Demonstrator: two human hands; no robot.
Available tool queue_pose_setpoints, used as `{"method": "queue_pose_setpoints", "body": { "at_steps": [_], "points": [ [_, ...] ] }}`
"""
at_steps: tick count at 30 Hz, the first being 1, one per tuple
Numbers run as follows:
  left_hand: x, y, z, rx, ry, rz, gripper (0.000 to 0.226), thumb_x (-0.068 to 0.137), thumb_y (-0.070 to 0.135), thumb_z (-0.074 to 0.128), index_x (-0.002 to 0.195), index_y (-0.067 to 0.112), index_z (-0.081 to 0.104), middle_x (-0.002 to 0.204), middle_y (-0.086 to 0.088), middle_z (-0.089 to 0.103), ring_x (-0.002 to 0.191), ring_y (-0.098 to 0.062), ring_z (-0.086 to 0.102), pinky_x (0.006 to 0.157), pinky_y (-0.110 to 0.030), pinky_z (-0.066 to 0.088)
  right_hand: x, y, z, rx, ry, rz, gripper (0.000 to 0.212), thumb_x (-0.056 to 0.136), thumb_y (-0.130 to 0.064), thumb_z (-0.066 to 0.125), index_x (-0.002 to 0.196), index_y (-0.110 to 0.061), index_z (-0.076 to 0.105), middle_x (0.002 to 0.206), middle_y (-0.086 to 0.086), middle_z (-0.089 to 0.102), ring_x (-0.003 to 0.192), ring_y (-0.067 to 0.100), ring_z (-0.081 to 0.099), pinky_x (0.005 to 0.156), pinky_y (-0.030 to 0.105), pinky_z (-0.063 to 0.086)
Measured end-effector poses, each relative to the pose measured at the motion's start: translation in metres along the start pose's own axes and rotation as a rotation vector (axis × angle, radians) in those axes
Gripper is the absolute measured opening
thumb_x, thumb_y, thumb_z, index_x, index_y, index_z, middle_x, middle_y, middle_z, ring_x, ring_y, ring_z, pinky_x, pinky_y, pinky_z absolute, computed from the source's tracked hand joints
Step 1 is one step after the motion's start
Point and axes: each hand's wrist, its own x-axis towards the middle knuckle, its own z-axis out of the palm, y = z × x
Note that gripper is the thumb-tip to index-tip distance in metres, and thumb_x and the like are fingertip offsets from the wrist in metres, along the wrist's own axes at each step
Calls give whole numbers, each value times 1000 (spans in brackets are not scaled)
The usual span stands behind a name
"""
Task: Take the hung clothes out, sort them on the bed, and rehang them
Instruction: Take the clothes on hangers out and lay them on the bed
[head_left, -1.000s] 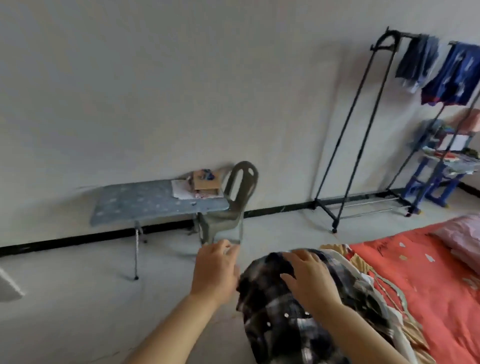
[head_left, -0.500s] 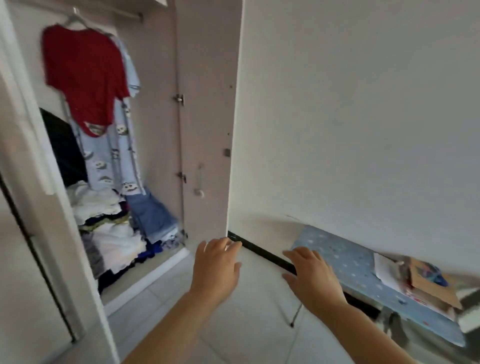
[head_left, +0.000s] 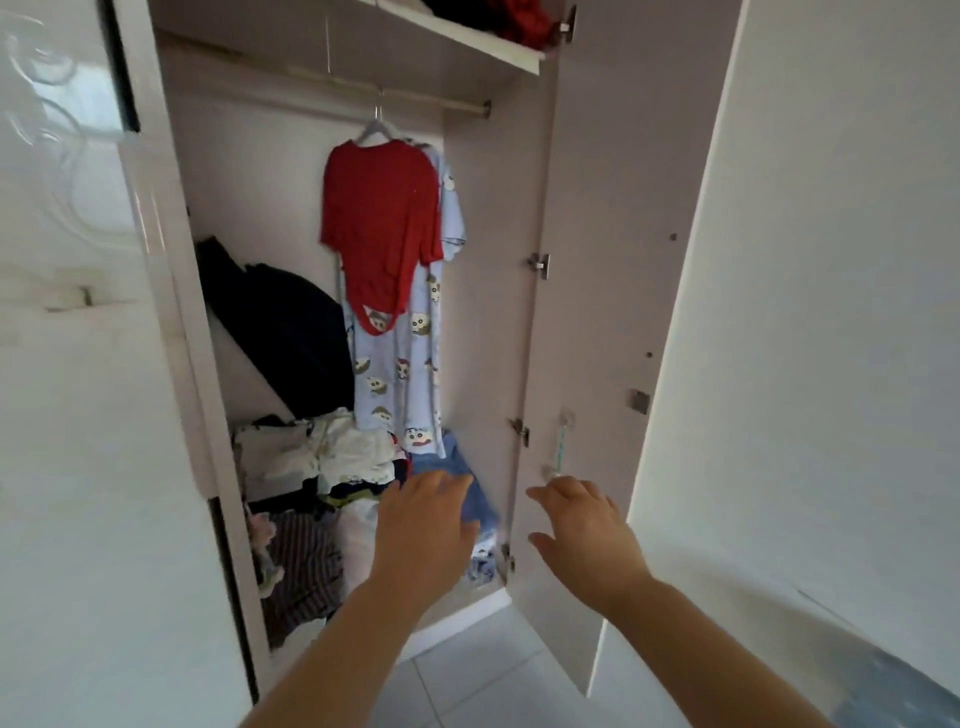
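I am holding both arms stretched forward, my left hand (head_left: 423, 525) and right hand (head_left: 587, 530) apart, palms down, fingers loosely spread and gripping nothing, in front of the open wardrobe (head_left: 493, 312). The red shirt (head_left: 382, 218) is hanging on a hanger (head_left: 378, 127) from the rail (head_left: 332, 83), the blue cartoon-print gown (head_left: 405, 374) hanging just behind it, above piled clothes (head_left: 332, 462). The wardrobe door (head_left: 587, 260) is standing open on the right beside a white wall (head_left: 831, 312), over a pale tiled floor (head_left: 467, 675).

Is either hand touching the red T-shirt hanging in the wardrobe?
Apart. In the head view the red T-shirt hangs high up, while the left hand and right hand are open far below it, holding nothing.
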Motion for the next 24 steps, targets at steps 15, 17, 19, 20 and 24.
{"method": "queue_pose_setpoints", "body": {
  "at_steps": [15, 17, 19, 20, 24],
  "points": [
    [262, -116, 68, 19, 114, -141, 51, 94, 39, 44, 141, 25, 33, 130, 2, 49, 118, -17, 45, 101, -30, 32, 310, 19, 31, -9, 58, -178, 52, 95, -34, 48, 144, -27, 31, 142, -3, 36, 128, 18, 37, 107, 27, 27],
    [298, -131, 69, 26, 140, -145, 52, 93, 40, 46, 141, 25, 33, 127, 2, 52, 116, -17, 47, 98, -30, 34, 349, 22, 29, -2, 96, -193, 53, 94, -36, 49, 143, -27, 32, 142, -3, 36, 127, 17, 38, 107, 26, 28],
    [331, -145, 71, 18, 168, -154, 52, 92, 39, 48, 140, 26, 35, 126, 1, 53, 115, -18, 48, 100, -32, 35, 387, 24, 31, -6, 117, -214, 53, 94, -36, 49, 143, -27, 32, 142, -3, 36, 127, 16, 37, 106, 26, 29],
    [346, -152, 71, 19, 184, -158, 52, 92, 38, 48, 140, 26, 35, 127, 1, 52, 115, -19, 49, 101, -34, 35, 406, 25, 31, -9, 125, -229, 53, 94, -36, 49, 144, -27, 31, 142, -3, 36, 127, 16, 38, 105, 26, 30],
    [409, -183, 70, 65, 244, -143, 45, 91, 35, 49, 134, 25, 42, 124, 2, 53, 112, -18, 50, 98, -33, 36, 488, 23, 31, -31, 165, -316, 53, 94, -33, 49, 144, -24, 32, 140, -1, 36, 126, 19, 39, 102, 25, 31]
  ]
}}
